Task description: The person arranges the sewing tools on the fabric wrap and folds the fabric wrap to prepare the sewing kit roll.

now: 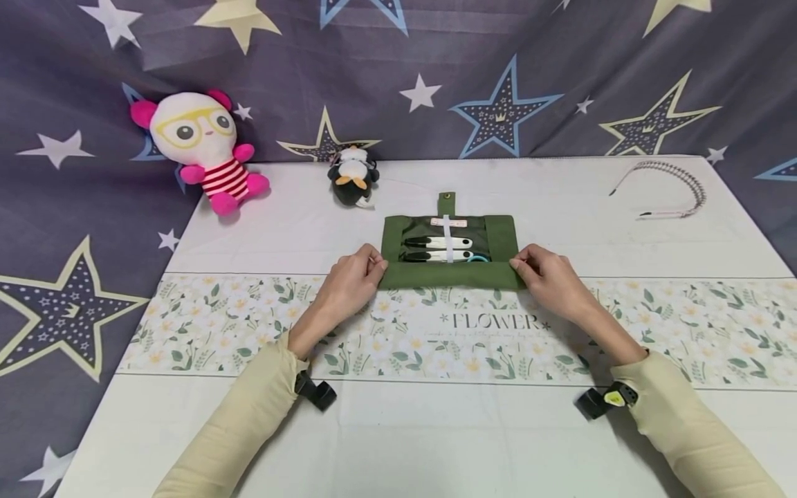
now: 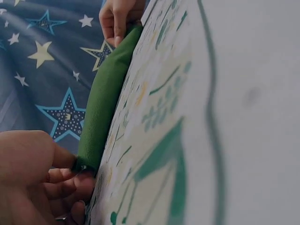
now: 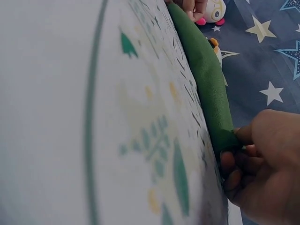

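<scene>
A green fabric tool pouch (image 1: 451, 275) lies spread on the table, its near edge folded over toward the middle. My left hand (image 1: 356, 278) pinches the left end of that fold between thumb and fingers; my right hand (image 1: 551, 278) pinches the right end. Inside the pouch, black-and-white tools (image 1: 457, 243) and part of a light-blue loop (image 1: 478, 258) sit under a white strap (image 1: 447, 235). A tab with a snap (image 1: 446, 200) sticks out at the far side. Both wrist views show the green fold (image 2: 105, 93) stretched between the two hands.
Behind the pouch stands a penguin plush (image 1: 353, 176), and a pink-and-white panda plush (image 1: 205, 149) sits at the back left. At the back right lies a headband (image 1: 675, 187). A flower-printed band (image 1: 249, 325) crosses the white table; a star-patterned cloth (image 1: 398, 41) hangs behind.
</scene>
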`<state>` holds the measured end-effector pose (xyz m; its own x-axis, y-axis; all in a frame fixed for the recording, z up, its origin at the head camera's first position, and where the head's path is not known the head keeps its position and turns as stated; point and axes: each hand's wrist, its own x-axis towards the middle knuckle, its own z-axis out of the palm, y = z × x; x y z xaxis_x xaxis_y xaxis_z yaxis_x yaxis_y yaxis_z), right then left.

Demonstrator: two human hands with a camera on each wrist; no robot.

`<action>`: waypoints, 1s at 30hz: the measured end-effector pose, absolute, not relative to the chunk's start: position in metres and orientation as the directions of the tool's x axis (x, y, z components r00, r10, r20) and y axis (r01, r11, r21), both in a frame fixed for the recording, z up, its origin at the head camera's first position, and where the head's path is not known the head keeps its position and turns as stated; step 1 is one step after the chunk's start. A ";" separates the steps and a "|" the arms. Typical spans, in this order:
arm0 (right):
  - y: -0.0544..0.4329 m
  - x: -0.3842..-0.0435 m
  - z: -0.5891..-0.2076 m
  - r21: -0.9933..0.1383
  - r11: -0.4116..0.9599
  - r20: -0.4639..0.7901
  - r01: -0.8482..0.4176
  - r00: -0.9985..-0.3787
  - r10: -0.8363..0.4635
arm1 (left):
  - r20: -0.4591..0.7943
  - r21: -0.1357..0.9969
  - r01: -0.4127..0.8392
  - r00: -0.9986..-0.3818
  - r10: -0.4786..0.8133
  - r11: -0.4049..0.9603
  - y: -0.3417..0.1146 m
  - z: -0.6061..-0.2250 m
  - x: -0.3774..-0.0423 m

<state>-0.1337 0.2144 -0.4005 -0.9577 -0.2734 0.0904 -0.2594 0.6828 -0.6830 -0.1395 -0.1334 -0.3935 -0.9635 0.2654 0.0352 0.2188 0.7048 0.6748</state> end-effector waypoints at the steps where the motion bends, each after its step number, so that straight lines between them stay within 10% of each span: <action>1: 0.214 -0.134 -0.401 -0.685 0.681 0.090 -0.258 -0.958 -0.272 | 0.049 0.668 0.232 -0.962 0.269 0.707 -0.133 -0.394 -0.139; 15: 0.214 -0.136 -0.402 -0.689 0.680 0.111 -0.253 -0.963 -0.246 | 0.273 0.390 0.609 -0.793 0.544 0.691 -0.141 -0.402 -0.127; 30: 0.218 -0.135 -0.407 -0.679 0.647 0.165 -0.347 -0.931 -0.326 | 0.314 0.277 0.698 -0.715 0.624 0.660 -0.144 -0.408 -0.134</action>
